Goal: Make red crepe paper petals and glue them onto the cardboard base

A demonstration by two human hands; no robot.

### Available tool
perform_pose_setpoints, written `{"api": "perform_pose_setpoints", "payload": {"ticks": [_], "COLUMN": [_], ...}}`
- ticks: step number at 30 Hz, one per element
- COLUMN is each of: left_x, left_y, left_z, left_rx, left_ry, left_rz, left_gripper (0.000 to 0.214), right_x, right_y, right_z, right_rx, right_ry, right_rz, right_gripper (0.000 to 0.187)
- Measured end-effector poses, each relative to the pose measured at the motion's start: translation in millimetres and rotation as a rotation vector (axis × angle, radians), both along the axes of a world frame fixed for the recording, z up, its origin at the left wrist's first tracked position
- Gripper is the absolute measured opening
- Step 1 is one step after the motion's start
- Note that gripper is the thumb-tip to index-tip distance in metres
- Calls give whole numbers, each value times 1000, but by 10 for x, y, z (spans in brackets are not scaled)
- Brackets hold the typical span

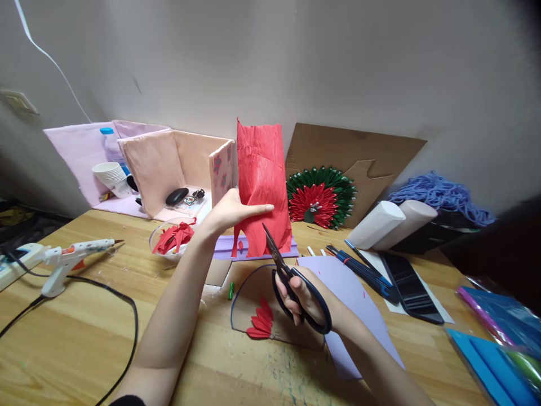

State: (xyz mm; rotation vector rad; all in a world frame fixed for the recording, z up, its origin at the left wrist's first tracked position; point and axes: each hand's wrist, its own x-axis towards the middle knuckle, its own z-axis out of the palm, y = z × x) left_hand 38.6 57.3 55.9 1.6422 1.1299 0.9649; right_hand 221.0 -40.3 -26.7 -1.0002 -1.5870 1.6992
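My left hand [236, 213] holds up a sheet of red crepe paper [262, 169], thumb in front and the other fingers hidden behind it. The sheet's lower edge is cut ragged. In my right hand [302, 296] is a pair of black-handled scissors [276, 256], fingers through the handles. Its blades point up at the paper's lower edge and look nearly closed. Below them lies a half-round piece of cardboard [249, 304] with a dark blue outline. Several red paper petals [261, 322] fan out at its bottom edge.
A clear bowl of red scraps [173, 238] stands left, near a glue gun [71, 256] with a black cord. Behind are fabric-covered boxes [150, 169], a red and green fan ornament [316, 198] and brown cardboard [359, 146]. Purple paper [355, 293], pens and a phone [412, 287] lie right.
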Motion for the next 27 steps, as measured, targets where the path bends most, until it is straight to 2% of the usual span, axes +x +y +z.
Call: {"api": "perform_pose_setpoints", "payload": {"ticks": [6, 8, 11, 14, 16, 19, 20, 24, 25, 27], "left_x": [-35, -31, -6, 31, 58, 113, 141, 349, 423, 575], "left_y": [-6, 4, 53, 123, 128, -30, -132, -603, -680, -736], "left_z": [9, -15, -75, -118, -100, 15, 64, 172, 160, 90], "left_rx": [-98, -85, -38, -95, -95, 88, 126, -45, -41, 3], "left_ry": [-14, -45, -137, -200, -198, -136, -95, 78, 75, 39], "left_rz": [-73, -79, -45, -39, 56, 312, 317, -146, -179, -90], "left_gripper": [37, 37, 38, 43, 45, 44, 45, 54, 50, 41], "right_x": [70, 81, 83, 96, 119, 171, 188, 229, 231, 227], "right_y": [5, 5, 7, 22, 44, 94, 111, 148, 147, 135], "right_z": [65, 71, 80, 105, 131, 180, 197, 248, 253, 249], "right_rx": [9, 16, 17, -6, 2, 54, 70, 123, 143, 190], "right_ry": [-53, -52, -54, -37, -9, 14, 8, -47, -65, -107], "right_rz": [42, 53, 3, -84, -158, -289, -329, -455, -479, -509], "right_gripper": [66, 66, 68, 71, 72, 73, 73, 73, 72, 71]}}
